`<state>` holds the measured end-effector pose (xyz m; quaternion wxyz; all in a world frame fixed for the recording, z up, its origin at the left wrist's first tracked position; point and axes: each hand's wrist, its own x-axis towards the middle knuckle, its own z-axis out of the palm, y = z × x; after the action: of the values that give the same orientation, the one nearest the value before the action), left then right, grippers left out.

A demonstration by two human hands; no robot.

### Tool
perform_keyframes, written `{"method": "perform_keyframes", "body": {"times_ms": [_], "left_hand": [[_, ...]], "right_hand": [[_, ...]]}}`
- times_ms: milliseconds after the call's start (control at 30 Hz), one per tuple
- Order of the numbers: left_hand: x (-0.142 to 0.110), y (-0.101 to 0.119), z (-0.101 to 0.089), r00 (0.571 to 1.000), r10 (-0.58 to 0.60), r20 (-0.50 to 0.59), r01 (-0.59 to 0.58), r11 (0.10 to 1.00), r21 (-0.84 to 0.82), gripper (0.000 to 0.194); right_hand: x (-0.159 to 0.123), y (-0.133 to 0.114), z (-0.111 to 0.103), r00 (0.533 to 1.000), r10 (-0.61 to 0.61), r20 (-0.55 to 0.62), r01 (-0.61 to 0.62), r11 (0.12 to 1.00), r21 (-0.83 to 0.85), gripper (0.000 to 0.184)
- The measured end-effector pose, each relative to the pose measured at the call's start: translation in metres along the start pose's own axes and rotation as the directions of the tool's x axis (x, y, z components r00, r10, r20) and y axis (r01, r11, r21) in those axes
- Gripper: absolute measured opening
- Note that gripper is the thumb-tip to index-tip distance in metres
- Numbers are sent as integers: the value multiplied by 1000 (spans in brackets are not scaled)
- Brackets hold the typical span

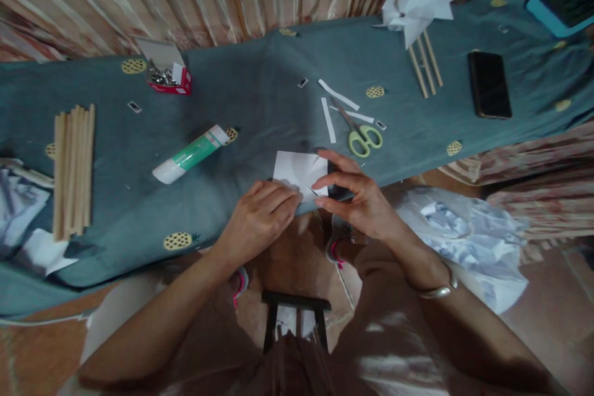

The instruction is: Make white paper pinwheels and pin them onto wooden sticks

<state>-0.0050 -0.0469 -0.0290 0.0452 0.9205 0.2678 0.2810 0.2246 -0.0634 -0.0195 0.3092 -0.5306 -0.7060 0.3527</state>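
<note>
A small white square of paper (292,167) lies at the front edge of the cloth-covered table, with slits showing on its right side. My left hand (264,213) is closed on its lower left edge, fingertips pressed together over the paper. Around the right edge curve the thumb and fingers of my right hand (355,192), touching the paper near a slit. Just beyond that hand lie green-handled scissors (358,136) with narrow white paper strips (328,120) beside them. A green and white glue stick (190,154) rests to the left.
At the left are a bundle of wooden sticks (74,173) and an open red box of metal pins (169,77). White paper pinwheels (413,9) on sticks, a black phone (489,85) and a blue-framed tablet (563,3) lie right. A plastic bag of paper (464,235) stands below.
</note>
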Motion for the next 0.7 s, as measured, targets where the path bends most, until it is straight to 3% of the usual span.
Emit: {"method": "perform_keyframes", "body": {"times_ms": [133,300,700], "left_hand": [[-3,3,-1,1000,2,3,-2,1000,-23,11],[-5,3,-1,999,-28,18,28,999,-30,11],[-2,9,5,1000,-24,15,24,1000,2,8]], "right_hand": [[1,-1,2,1000,4,7,-5,1000,16,1],[-1,1,1,999,7,46,-7,1000,1,12],[-4,4,4,997,-25,69,34,991,-129,17]]}}
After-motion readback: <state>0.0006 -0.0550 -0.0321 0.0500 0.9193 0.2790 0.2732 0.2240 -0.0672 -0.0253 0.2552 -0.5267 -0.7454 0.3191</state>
